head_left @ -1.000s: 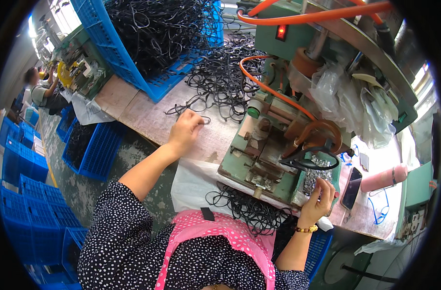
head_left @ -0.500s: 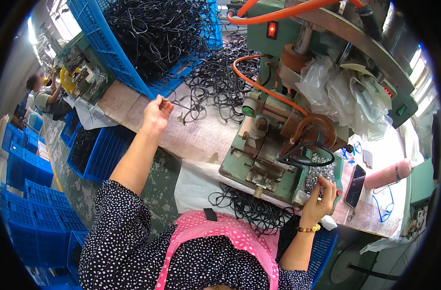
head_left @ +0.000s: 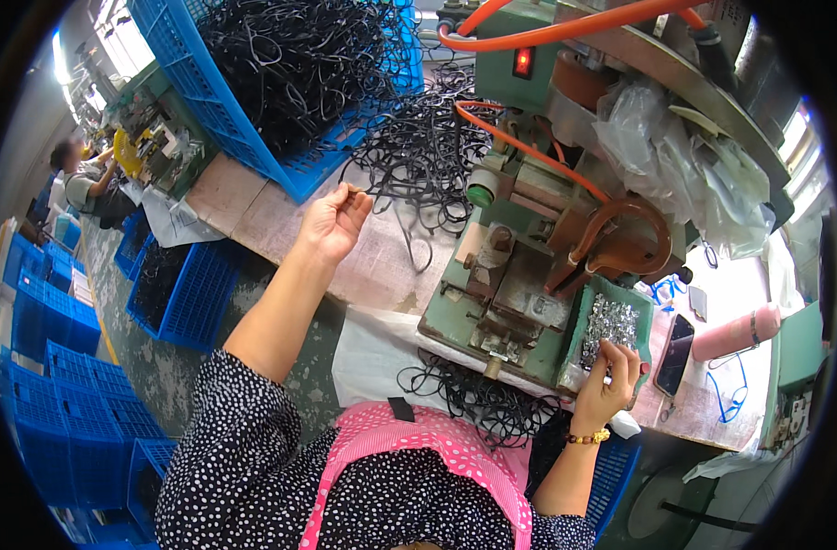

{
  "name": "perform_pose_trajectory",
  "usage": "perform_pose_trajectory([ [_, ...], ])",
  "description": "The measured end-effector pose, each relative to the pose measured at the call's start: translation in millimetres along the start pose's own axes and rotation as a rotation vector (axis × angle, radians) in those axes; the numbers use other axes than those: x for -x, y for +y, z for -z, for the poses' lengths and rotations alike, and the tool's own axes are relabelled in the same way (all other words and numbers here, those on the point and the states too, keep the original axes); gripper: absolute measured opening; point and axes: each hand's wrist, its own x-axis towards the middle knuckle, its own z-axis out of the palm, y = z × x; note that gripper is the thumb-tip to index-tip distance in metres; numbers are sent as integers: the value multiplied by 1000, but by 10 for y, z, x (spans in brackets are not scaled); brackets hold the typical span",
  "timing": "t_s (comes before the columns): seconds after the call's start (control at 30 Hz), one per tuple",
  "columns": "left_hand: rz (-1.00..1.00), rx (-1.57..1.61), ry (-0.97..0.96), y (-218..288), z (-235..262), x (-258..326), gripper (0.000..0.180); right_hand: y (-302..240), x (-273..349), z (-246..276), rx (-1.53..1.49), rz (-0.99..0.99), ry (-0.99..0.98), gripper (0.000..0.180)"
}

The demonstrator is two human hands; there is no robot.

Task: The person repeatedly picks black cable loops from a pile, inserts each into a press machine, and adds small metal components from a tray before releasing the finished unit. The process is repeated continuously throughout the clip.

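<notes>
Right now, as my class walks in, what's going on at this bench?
A person's left hand is raised over a pale, worn tabletop, near a loose tangle of thin black cords; whether it grips one is unclear. The right hand is at a green tray of small silver pieces. Between the hands stands a green metal machine, its red light lit. A blue plastic basket holds more cords.

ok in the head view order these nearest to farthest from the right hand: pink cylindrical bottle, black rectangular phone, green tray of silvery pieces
1. Green tray, at the right hand
2. Black phone, right of the hand
3. Pink bottle, farther right, past the phone
</notes>
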Motion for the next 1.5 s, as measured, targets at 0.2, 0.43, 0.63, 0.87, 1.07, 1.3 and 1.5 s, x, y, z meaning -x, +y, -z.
perform_pose_trajectory([
  [0.2,-120,-92,59,-137,-313,339,14,-14,1,-12,-41,-84,38,19],
  [0.43,-575,-870,-140,-346,-194,660,12,-8,-7,15,-45,-39,23,16],
  [0.63,-516,-1329,-46,-749,46,642,21,-331,-207,81,-259,-172,12,16],
  [0.87,-770,-771,-389,-675,-1063,1365,26,-1013,-413,-163,-840,-342,-157,37],
  [1.07,-802,-671,-606,-764,-1576,1452,21,-1190,-506,-296,-1027,-379,-189,47],
  [1.3,-673,-772,-654,-800,-1440,1699,15,-1182,-528,-306,-1070,-376,-194,46],
  [1.5,-726,-1032,-778,-1092,-1537,1728,5,-977,-498,-116,-968,-390,-149,41],
])
